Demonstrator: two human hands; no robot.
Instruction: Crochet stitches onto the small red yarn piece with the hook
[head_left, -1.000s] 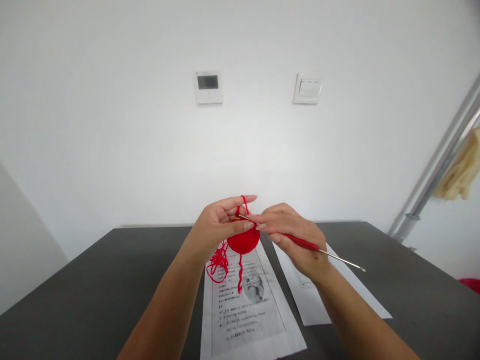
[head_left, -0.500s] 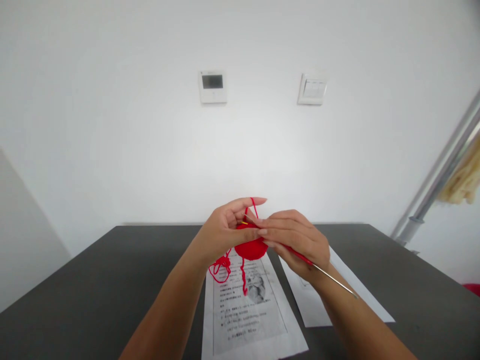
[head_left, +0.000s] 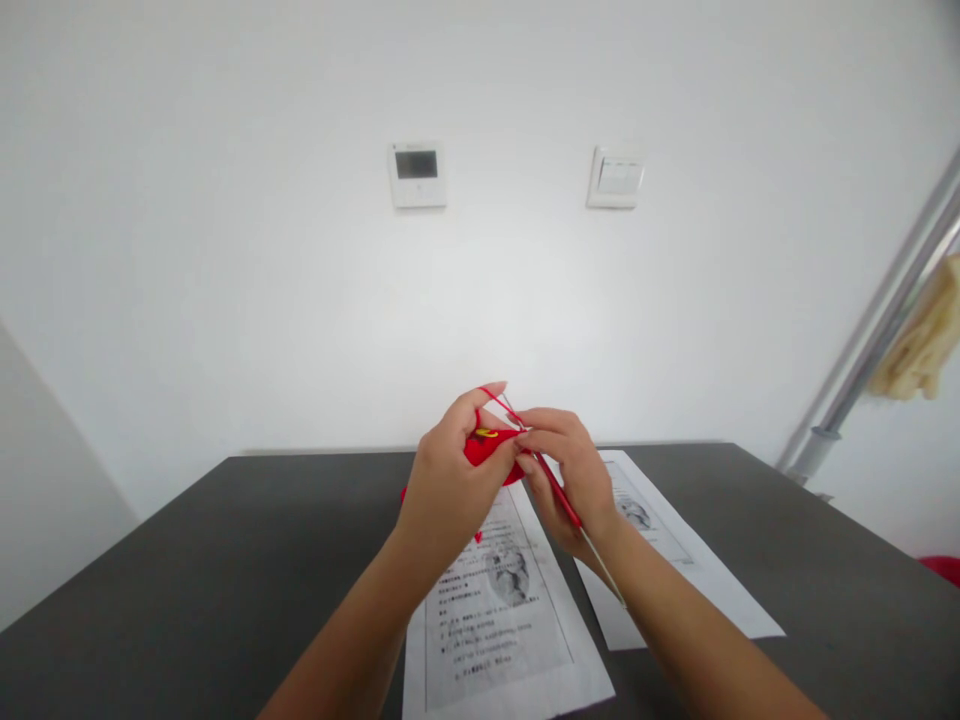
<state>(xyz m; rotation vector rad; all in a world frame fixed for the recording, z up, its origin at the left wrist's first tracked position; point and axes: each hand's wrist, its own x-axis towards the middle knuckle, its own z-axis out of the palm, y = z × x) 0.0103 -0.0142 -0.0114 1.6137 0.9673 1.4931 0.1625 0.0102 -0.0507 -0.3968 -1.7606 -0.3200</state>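
Note:
My left hand (head_left: pixel 454 460) pinches a red crocheted piece (head_left: pixel 481 448) between thumb and fingers, with red yarn looped over its raised index finger. A small yellow marker (head_left: pixel 487 433) sits on the piece's upper edge. In my right hand (head_left: pixel 574 465) is a crochet hook (head_left: pixel 559 492) with a red grip, its thin metal shaft slanting down toward my wrist. The hook's upper tip rises beside my left index fingertip, near the yarn. Both hands' fingertips meet at the piece's right edge. Much of the piece is hidden by my left hand.
Under my hands, a printed sheet (head_left: pixel 499 640) lies on the dark table (head_left: pixel 300 540). A second printed sheet (head_left: pixel 675 560) lies to its right. Behind stands a white wall with a thermostat (head_left: pixel 417 176) and a switch (head_left: pixel 616 178). A metal pole (head_left: pixel 862 370) is at the right.
My left hand has turned, tilting the red piece and covering more of it. My right hand has shifted slightly left, and the hook now stands steeper. The hanging yarn is mostly hidden now.

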